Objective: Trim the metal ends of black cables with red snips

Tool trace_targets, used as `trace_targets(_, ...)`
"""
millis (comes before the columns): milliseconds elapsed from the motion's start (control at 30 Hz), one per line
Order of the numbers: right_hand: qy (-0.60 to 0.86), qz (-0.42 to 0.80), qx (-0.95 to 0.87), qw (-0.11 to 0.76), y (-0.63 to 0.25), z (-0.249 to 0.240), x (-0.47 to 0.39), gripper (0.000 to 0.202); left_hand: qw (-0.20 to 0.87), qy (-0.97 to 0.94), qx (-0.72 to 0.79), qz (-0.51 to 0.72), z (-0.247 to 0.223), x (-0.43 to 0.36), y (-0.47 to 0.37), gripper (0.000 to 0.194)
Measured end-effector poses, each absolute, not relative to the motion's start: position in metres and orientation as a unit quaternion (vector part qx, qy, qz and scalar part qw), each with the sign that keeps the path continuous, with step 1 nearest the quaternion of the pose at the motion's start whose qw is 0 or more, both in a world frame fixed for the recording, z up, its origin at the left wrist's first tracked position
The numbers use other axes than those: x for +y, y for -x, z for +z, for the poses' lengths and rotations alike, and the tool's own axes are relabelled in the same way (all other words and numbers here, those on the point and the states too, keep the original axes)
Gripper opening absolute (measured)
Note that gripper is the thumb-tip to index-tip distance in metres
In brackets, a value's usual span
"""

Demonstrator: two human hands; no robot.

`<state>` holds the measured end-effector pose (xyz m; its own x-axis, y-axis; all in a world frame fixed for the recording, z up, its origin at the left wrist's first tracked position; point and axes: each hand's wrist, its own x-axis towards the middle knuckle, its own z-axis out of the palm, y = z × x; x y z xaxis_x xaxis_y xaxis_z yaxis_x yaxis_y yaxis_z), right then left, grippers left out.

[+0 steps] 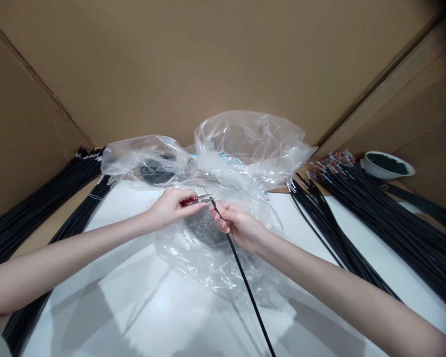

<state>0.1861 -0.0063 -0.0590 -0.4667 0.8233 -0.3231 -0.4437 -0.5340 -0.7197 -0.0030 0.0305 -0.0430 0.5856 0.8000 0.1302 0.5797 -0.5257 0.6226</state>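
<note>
My left hand [173,206] is closed around small red-handled snips [189,202], their metal blades pointing right. The blades meet the tip of a black cable [245,282] or lie just beside it; I cannot tell which. Pinched near that end, the cable is in my right hand [234,223], and its length runs down past the near edge of the view. Beneath both hands a clear plastic bag [186,258] lies spread, with a heap of fine grey clippings [204,228] inside.
Bundles of black cables [33,198] lie at the left, and more black cables [386,228] with coloured wire ends at the right. A white bowl [364,166] with dark contents stands back right. Crumpled clear bags [249,134] rise behind my hands, against cardboard walls [223,59]. The table [126,317] is white.
</note>
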Motion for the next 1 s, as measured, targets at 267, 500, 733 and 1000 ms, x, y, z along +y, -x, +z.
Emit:
trace_targets(267, 0.309, 0.812, -0.318, 0.38, -0.1853, -0.0563, -0.0063, 0.014, 0.311, -0.837, 0.404, 0.198, -0.0368, 0.0303, -0.0012, 0.039)
trace_targets(500, 0.311, 0.821, -0.3, 0.373, -0.1856, -0.0599, -0.0042, 0.012, 0.371, -0.809, 0.411, 0.197, -0.0377, 0.0328, -0.0017, 0.042)
trace_targets(733, 0.331, 0.807, -0.319, 0.371, -0.1906, -0.0606, -0.0041, 0.018, 0.357, -0.802, 0.424, 0.223, -0.0382, 0.0331, 0.0038, 0.037)
trace_targets(1000, 0.318, 0.823, -0.295, 0.366, -0.1896, -0.061, -0.004, 0.023, 0.234, -0.858, 0.395, 0.229, -0.041, 0.0291, 0.0056, 0.037)
